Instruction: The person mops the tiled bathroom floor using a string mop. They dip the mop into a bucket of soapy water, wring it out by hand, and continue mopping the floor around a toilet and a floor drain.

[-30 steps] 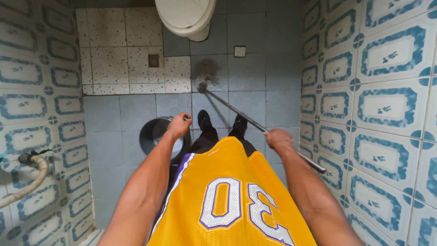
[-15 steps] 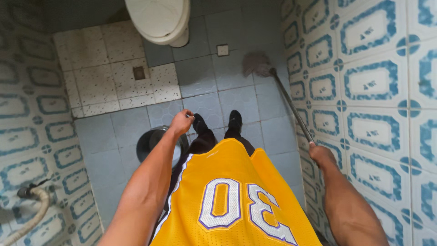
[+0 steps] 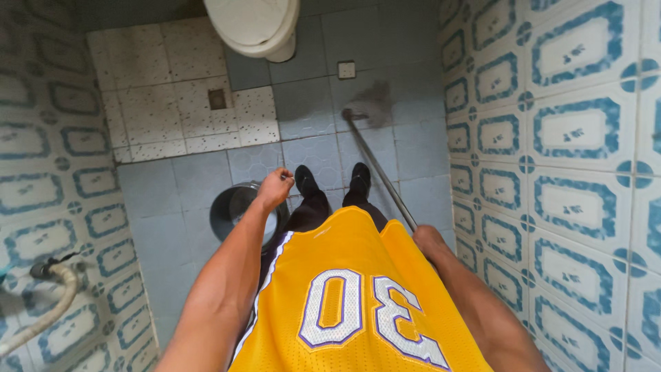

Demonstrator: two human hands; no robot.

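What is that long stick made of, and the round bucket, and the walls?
The stick in the right hand looks like metal: thin, straight, grey with a dull shine. The bucket held by the left hand seems metal too, dark grey with a pale sheen inside, though it could be plastic. The walls look like glazed ceramic tiles: glossy, patterned blue, with grout lines.

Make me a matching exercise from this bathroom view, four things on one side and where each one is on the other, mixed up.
Things:
1. toilet bowl
2. bucket
3. brush head
4. hose

Places:
A. lower left, by the wall
B. on the floor near the right wall
C. top of view
D. under the left hand

Pairs: 1-C, 2-D, 3-B, 4-A
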